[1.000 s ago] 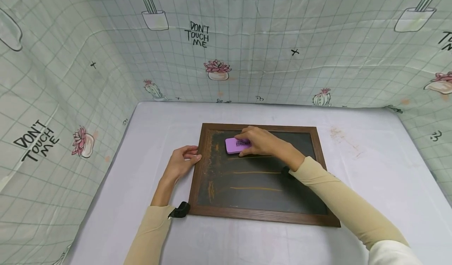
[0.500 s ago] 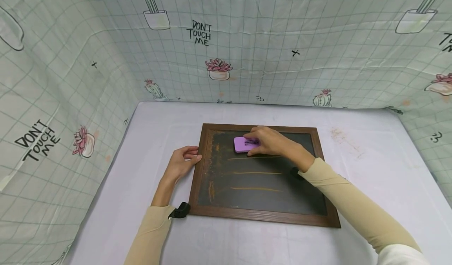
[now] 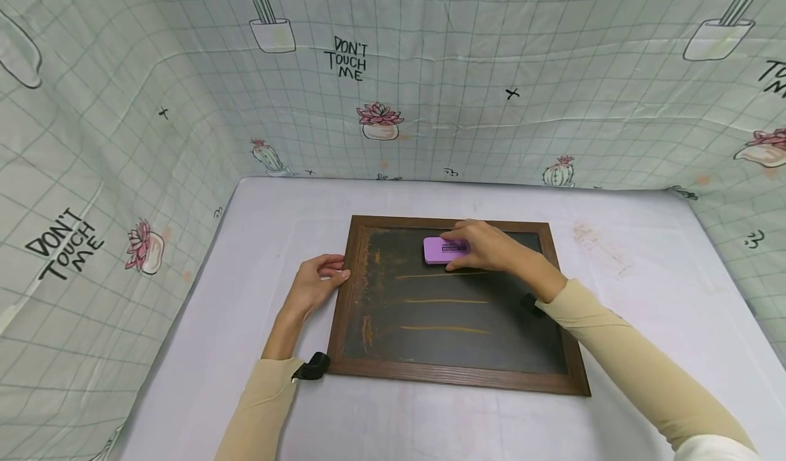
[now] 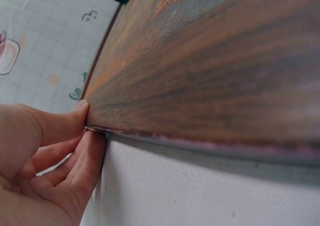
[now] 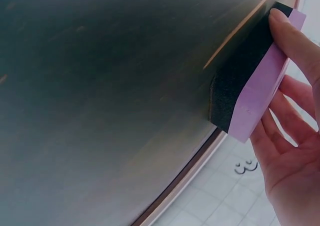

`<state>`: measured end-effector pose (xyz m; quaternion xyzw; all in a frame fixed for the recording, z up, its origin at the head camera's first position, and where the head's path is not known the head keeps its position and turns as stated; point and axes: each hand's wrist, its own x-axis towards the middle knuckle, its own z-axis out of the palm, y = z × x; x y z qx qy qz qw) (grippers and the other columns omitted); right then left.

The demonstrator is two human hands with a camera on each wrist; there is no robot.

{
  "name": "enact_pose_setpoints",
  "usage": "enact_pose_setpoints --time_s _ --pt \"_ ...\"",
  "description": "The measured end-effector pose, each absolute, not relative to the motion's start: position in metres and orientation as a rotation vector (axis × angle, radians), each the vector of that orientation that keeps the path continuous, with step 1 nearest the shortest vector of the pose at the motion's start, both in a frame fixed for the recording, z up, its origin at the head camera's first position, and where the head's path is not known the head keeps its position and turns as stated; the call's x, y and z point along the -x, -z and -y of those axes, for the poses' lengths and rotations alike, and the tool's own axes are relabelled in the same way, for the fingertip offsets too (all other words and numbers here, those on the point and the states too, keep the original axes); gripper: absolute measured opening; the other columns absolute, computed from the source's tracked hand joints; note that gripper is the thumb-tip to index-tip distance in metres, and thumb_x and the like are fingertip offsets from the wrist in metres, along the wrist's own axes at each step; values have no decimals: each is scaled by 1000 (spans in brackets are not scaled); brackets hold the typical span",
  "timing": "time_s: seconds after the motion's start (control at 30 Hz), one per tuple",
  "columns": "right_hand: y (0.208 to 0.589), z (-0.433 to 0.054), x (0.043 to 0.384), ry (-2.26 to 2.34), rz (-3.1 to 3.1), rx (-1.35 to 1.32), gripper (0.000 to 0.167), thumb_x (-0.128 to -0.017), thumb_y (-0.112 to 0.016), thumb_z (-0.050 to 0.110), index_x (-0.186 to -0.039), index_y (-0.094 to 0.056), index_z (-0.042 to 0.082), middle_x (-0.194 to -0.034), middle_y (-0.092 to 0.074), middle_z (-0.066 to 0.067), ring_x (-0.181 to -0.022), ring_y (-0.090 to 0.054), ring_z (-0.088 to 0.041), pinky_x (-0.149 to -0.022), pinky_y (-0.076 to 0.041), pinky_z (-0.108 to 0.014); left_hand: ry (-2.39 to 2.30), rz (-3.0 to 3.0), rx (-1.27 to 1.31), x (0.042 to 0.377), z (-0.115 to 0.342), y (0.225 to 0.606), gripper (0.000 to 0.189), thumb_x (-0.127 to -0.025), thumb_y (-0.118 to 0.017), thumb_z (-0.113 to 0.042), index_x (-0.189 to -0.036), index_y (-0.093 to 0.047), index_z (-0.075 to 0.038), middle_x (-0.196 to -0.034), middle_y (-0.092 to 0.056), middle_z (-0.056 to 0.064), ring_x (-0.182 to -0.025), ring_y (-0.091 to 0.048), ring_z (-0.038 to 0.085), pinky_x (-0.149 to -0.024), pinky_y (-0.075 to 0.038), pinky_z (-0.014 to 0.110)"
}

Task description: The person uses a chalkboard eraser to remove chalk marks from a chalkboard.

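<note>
A wooden-framed chalkboard (image 3: 454, 348) lies flat on the table, with several orange chalk lines (image 3: 445, 301) across its middle. My right hand (image 3: 494, 248) grips a purple eraser (image 3: 433, 251) near the board's top edge, thumb and fingers on its opposite long sides. In the right wrist view the black felt side of the eraser (image 5: 245, 78) is against the board, just beside a chalk line. At the board's left side, my left hand (image 3: 311, 285) pinches the frame; the left wrist view has the thumb at the top of the frame edge (image 4: 200, 96) and fingers below.
Orange chalk dust (image 3: 367, 331) is smeared along the board's left side. A reddish smudge (image 3: 598, 246) marks the white tablecloth (image 3: 393, 423) at right. Cactus-printed cloth (image 3: 442, 72) hangs behind the table and at both sides.
My right hand has slid the eraser to the right along the upper part of the board. The left hand stays at the frame's left edge.
</note>
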<state>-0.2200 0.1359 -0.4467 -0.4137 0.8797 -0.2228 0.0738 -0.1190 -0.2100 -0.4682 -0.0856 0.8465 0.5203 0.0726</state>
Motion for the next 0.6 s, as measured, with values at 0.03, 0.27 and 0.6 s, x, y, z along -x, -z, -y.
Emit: enact_pose_setpoints --time_s 0.03,0.27,0.6 --pt "447 -138 220 675 -2641 1241 59 -82 -89 26 -127 -69 -6 -103 -68 -11 -83 -56 -19 -75 -48 -38 -1566 -2542 258 119 210 468 40 -97 -71 -6 -135 -61 7 -125 -66 25 -110 -65 35 -89 -49 35" --pt "445 -152 218 700 -2655 1222 57 -83 -88 26 -127 -69 -7 -107 -70 -13 -87 -59 -21 -80 -51 -43 -1580 -2535 258 120 210 468 41 -97 -71 -6 -135 -61 6 -125 -66 25 -111 -65 34 -92 -49 39" --pt "446 -169 216 707 -2685 1199 59 -81 -90 24 -126 -69 -8 -110 -70 -17 -90 -62 -25 -82 -52 -46 -1578 -2534 256 119 210 467 41 -97 -71 -6 -135 -62 6 -125 -66 24 -110 -65 33 -86 -48 31"
